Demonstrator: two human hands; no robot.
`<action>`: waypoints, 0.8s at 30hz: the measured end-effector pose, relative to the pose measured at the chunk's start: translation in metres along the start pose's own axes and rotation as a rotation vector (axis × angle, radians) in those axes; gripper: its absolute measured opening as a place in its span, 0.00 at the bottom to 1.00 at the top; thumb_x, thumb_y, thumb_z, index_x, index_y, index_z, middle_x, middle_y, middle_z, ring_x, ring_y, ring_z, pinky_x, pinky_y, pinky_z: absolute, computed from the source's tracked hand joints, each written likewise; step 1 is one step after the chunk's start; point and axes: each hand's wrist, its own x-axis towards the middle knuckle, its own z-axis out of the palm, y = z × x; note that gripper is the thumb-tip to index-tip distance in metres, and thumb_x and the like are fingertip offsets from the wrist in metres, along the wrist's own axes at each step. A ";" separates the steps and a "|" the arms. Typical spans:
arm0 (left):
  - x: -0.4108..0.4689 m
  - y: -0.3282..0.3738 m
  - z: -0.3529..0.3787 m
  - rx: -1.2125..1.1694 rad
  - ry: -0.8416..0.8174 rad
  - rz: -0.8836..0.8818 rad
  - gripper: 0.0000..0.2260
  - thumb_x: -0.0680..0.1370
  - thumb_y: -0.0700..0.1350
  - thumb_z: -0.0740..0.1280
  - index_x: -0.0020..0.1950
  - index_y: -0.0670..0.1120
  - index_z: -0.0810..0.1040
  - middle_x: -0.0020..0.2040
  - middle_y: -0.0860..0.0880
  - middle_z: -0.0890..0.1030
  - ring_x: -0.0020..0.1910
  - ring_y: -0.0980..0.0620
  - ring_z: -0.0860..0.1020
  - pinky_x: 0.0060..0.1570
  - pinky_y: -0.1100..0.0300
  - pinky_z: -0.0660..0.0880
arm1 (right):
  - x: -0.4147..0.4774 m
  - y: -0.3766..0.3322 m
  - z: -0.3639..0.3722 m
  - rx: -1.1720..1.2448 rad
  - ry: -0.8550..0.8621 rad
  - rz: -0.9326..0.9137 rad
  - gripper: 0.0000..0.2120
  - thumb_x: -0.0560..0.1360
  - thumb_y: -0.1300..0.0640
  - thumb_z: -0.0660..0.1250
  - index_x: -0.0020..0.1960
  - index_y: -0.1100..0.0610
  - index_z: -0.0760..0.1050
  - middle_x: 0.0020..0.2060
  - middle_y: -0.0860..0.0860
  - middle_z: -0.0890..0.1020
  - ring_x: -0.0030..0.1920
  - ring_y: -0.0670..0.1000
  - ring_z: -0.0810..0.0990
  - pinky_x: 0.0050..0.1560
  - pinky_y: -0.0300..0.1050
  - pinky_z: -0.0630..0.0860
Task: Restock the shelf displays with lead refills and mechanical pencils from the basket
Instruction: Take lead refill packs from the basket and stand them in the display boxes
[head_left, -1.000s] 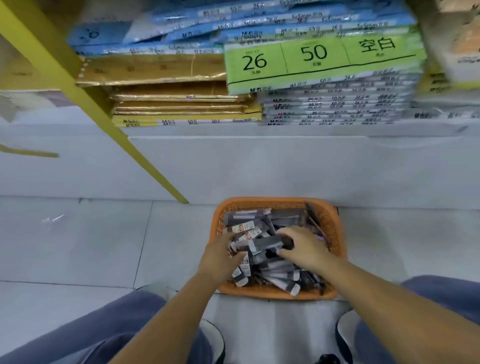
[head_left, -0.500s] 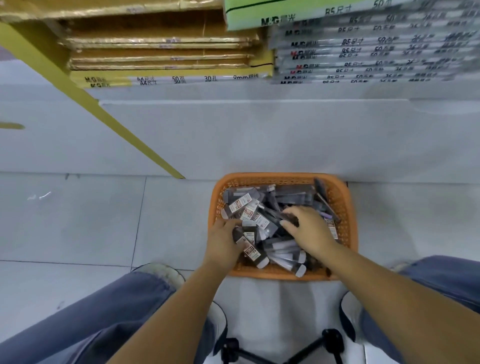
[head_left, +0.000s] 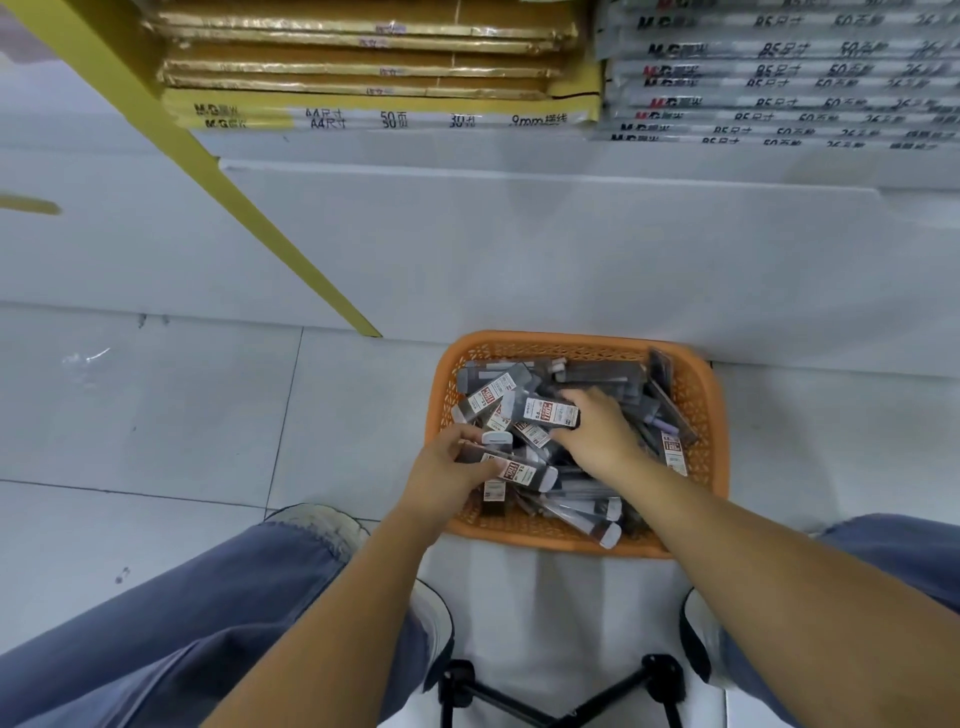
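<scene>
Gathering lead refills (head_left: 488, 397) from the basket (head_left: 571, 340): my left hand (head_left: 447, 470) and right hand (head_left: 597, 436) each pinch a pack; next, lift clear.

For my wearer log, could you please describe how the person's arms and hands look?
Both forearms are bare, with no sleeve in view. The left hand and right hand carry no glove, ring, watch or bracelet that shows. Blue-grey trousers cover the legs.

Arms outstretched, left hand (head_left: 448, 470) and right hand (head_left: 597, 436) curled in grips.
</scene>
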 end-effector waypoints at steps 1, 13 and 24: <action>-0.001 0.001 -0.003 -0.067 -0.003 -0.019 0.12 0.72 0.38 0.77 0.51 0.48 0.79 0.47 0.43 0.86 0.46 0.47 0.86 0.48 0.51 0.83 | 0.000 0.001 -0.002 -0.005 -0.016 0.001 0.17 0.74 0.56 0.71 0.62 0.55 0.75 0.59 0.55 0.76 0.61 0.57 0.74 0.59 0.51 0.72; -0.020 0.026 -0.017 -0.521 -0.175 -0.062 0.09 0.79 0.38 0.68 0.54 0.47 0.85 0.56 0.39 0.85 0.54 0.42 0.84 0.59 0.45 0.79 | -0.022 0.011 -0.040 0.322 -0.023 0.123 0.10 0.78 0.52 0.66 0.57 0.50 0.70 0.46 0.48 0.80 0.45 0.48 0.79 0.44 0.48 0.77; -0.055 0.094 -0.012 -0.445 -0.237 0.111 0.06 0.77 0.39 0.71 0.54 0.44 0.84 0.50 0.37 0.85 0.42 0.43 0.83 0.39 0.54 0.80 | -0.070 -0.036 -0.110 0.730 -0.170 -0.100 0.16 0.63 0.45 0.74 0.51 0.41 0.80 0.48 0.51 0.85 0.51 0.56 0.84 0.52 0.55 0.81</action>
